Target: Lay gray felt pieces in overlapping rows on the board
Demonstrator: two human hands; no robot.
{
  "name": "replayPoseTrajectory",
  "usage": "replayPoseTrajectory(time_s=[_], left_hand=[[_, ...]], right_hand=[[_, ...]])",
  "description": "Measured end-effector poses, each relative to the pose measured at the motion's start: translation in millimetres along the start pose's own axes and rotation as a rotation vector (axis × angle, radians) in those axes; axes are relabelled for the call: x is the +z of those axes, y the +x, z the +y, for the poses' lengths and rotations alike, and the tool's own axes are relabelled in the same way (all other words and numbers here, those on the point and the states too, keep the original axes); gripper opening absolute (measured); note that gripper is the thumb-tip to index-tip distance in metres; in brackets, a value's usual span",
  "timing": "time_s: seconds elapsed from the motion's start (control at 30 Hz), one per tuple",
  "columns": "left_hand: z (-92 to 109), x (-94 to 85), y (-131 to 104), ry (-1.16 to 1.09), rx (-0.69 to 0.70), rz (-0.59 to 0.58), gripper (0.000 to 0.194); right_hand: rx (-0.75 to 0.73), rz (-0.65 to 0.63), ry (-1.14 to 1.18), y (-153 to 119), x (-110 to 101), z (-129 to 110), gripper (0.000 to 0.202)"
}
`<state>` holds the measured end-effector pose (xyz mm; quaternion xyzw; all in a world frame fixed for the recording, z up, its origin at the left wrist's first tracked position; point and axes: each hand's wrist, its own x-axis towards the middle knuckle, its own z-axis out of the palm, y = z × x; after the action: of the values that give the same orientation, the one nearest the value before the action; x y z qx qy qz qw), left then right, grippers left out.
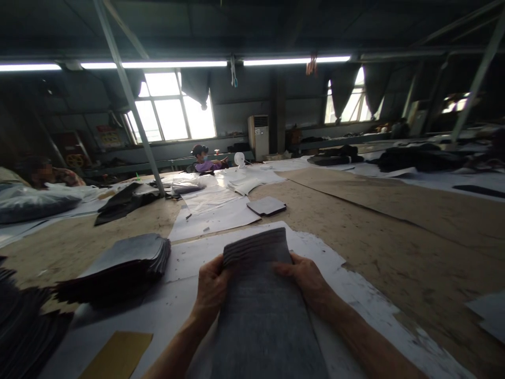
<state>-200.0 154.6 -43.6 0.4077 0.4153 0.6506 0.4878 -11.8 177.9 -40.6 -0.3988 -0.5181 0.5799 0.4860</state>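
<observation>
A stack of dark grey fabric pieces (pixel 264 316) stands in front of me, its far end lifted and its layered edges fanned out. My left hand (pixel 213 281) grips the stack's left side near that end. On the opposite side my right hand (pixel 302 271) holds it too, thumb lying over the top and fingers hidden behind. White paper (pixel 185 295) lies beneath on the table. To the left sits a second pile of grey fabric pieces (pixel 134 255), with more dark layers (pixel 27 316) at the left edge.
A tan card (pixel 118 355) lies at front left. Beyond the hands rests a small grey pile (pixel 268 205) near white sheets (pixel 244 185). A slanted metal post (pixel 132 100) rises from the table at left. A co-worker (pixel 207 162) sits across the table; another person is at far left.
</observation>
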Motion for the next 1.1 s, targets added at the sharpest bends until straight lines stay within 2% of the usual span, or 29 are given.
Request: replayPoseTrajectory(time_s=[0.07,0.13,0.23,0.33,0.43,0.5,0.6,0.7,0.83,0.93,1.03,1.1], left_hand=[[0,0.9,0,-0.01,0.015,-0.006,0.025],[0,1.5,0,-0.026,-0.023,-0.042,0.029],[-1,2.2,-1,-0.024,-0.072,-0.056,0.03],[0,2.9,-1,0.005,-0.004,-0.005,0.023],[2,3.7,-1,0.012,0.08,0.022,0.019],[3,3.9,-1,-0.013,0.047,-0.016,0.023],[0,3.2,-1,-0.032,-0.102,-0.103,0.029],[-4,2.1,-3,-0.002,-0.195,-0.096,0.029],[-3,1.4,-3,0.003,-0.147,0.004,0.032],[-1,0.4,-2,0.003,-0.138,0.006,0.03],[0,-0.6,-1,0.024,-0.158,-0.046,0.021],[0,-0.6,-1,0.051,-0.128,-0.04,0.017]], right_hand=[[-0.036,0.033,0.014,1,0,2,0.035],[-0.082,0.072,0.003,2,0,4,0.026],[-0.066,0.049,-0.007,2,-1,3,0.022],[0.006,-0.019,0.007,1,-2,1,0.031],[-0.02,0.023,-0.019,-1,0,1,0.029],[-0.091,0.088,-0.065,-2,1,1,0.025],[-0.153,0.138,-0.129,-2,2,1,0.022],[-0.061,0.091,-0.137,-1,-1,-3,0.029],[0.052,-0.042,-0.17,-5,-6,-7,0.028],[-0.043,0.011,-0.247,-9,-6,-4,0.029],[-0.142,0.084,-0.302,-8,-5,1,0.015],[-0.129,0.073,-0.301,-6,-6,2,0.007]])
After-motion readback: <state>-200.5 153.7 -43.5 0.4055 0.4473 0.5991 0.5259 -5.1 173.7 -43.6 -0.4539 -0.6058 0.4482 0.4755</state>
